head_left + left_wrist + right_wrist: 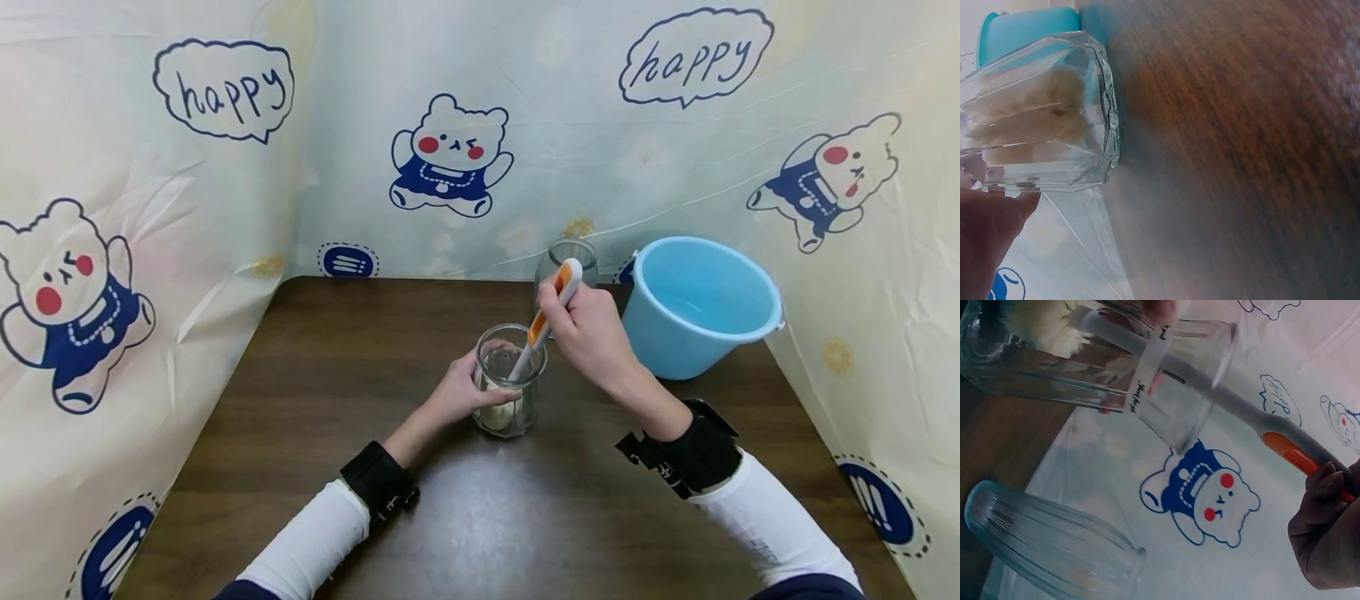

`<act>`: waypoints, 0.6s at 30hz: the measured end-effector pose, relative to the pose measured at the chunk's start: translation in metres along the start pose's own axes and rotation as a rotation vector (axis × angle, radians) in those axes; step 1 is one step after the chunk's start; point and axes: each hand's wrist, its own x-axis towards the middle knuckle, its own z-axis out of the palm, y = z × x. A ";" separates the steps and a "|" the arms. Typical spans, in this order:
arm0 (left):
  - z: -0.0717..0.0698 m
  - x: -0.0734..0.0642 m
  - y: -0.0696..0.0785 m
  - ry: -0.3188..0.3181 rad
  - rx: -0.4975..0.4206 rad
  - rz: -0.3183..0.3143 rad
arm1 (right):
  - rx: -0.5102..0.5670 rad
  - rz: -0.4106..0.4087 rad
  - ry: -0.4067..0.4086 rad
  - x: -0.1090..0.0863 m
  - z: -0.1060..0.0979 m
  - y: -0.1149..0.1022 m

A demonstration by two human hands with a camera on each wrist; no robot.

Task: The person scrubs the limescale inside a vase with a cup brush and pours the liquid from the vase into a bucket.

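Note:
My left hand (459, 390) holds a clear glass jar (529, 410) round its side near the middle of the table, mouth up. In the left wrist view, the base of the jar is close against the tabletop. My right hand (596, 337) grips the handle of a bottle brush (537, 330), grey-white with an orange inset. Its shaft slants down through the jar's mouth. Inside, toward the bottom, sits the brush's cream head (1044, 328), seen through the glass in both wrist views. A narrow printed band (1146, 372) crosses the jar's neck.
A second, ribbed glass vase (1054, 540) stands behind the jar, partly covered by the right hand in the head view. To the right is a light blue bucket (667, 354). A printed curtain (337, 150) surrounds the dark wooden table (337, 358) at back and sides.

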 end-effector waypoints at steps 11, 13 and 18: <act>0.002 0.001 -0.014 0.000 0.025 -0.005 | -0.003 0.000 0.049 0.012 -0.019 -0.008; 0.000 -0.001 -0.005 -0.007 0.013 -0.005 | -0.018 -0.017 -0.018 0.009 -0.011 -0.005; -0.004 -0.003 0.014 -0.025 0.002 -0.012 | -0.056 -0.023 -0.120 0.009 -0.004 -0.006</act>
